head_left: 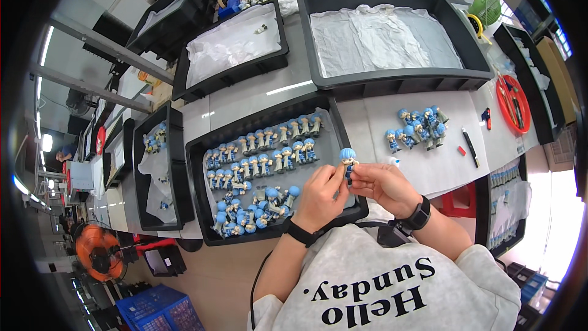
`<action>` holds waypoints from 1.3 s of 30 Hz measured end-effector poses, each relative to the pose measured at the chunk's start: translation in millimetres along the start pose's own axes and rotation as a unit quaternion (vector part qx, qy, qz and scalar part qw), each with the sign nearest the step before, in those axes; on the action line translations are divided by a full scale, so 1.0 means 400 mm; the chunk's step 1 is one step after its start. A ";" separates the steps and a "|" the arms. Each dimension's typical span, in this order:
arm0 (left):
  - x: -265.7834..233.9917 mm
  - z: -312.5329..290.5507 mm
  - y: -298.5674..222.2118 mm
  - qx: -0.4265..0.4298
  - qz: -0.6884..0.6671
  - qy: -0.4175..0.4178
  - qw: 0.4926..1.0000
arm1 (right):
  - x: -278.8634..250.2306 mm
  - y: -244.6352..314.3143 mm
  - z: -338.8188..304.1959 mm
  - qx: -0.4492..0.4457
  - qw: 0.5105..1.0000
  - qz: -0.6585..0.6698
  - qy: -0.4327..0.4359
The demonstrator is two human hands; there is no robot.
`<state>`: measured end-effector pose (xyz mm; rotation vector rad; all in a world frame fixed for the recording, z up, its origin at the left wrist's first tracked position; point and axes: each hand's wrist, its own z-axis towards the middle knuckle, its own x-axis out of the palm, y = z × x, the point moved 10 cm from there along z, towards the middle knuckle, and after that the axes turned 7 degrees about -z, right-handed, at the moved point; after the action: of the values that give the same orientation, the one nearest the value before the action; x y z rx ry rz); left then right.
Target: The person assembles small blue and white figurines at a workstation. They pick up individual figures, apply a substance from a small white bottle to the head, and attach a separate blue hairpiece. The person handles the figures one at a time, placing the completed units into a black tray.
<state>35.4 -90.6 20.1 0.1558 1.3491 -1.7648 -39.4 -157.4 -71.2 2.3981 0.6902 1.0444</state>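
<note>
Between my two hands is a small blue-haired figurine (348,158), held upright over the right edge of a black tray (202,208). My left hand (321,193) pinches it from the left side, and my right hand (383,185) grips it from the right with thumb and fingers. In that tray, rows of similar figurines (263,164) lie side by side on a white liner, with a loose pile (251,211) of them at the near end. Another cluster of blue-haired figurines (419,127) rests on white paper to the right of the tray.
A large black tray (398,79) lined with white sheeting stands beyond the paper. Right of the cluster lie a black marker (471,148) and a red basket (503,110) of tools. More black trays (184,205) sit left and far. An orange fan (98,251) stands at lower left.
</note>
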 end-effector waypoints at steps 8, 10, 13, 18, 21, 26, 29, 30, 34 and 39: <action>0.054 0.022 -0.044 0.002 -0.101 0.002 0.995 | -0.054 0.200 -0.099 -0.321 0.893 -0.272 -0.159; 0.062 0.023 -0.052 0.012 -0.094 0.006 0.995 | -0.085 0.254 -0.119 -0.372 0.855 -0.303 -0.197; 0.068 0.023 -0.042 0.005 -0.087 0.012 0.996 | -0.229 0.330 -0.126 -0.367 0.825 -0.299 -0.309; 0.063 -0.005 -0.020 -0.018 -0.087 0.028 0.996 | -0.445 0.338 -0.068 -0.326 0.747 -0.363 -0.452; 0.051 -0.024 -0.025 -0.025 -0.091 0.021 0.995 | -0.525 0.306 -0.017 -0.321 0.692 -0.440 -0.474; 0.080 -0.068 -0.013 -0.022 -0.088 0.061 0.994 | -0.655 0.287 0.016 -0.317 0.734 -0.385 -0.460; 0.035 -0.107 0.038 -0.068 -0.063 0.020 0.995 | -0.633 0.299 0.015 -0.302 0.767 -0.354 -0.442; 0.007 -0.124 0.065 -0.099 -0.055 0.006 0.994 | -0.624 0.306 0.006 -0.306 0.764 -0.354 -0.445; -0.173 -0.223 0.192 -0.232 0.075 -0.083 0.966 | -0.562 0.328 -0.045 -0.326 0.742 -0.353 -0.467; -0.424 -0.367 0.348 -0.365 0.283 -0.079 0.883 | -0.499 0.369 -0.100 -0.418 0.752 -0.305 -0.408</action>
<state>177.1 123.1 -42.3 -0.0200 1.5568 -0.7014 -148.4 -383.8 -71.8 1.3990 0.4505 -0.0692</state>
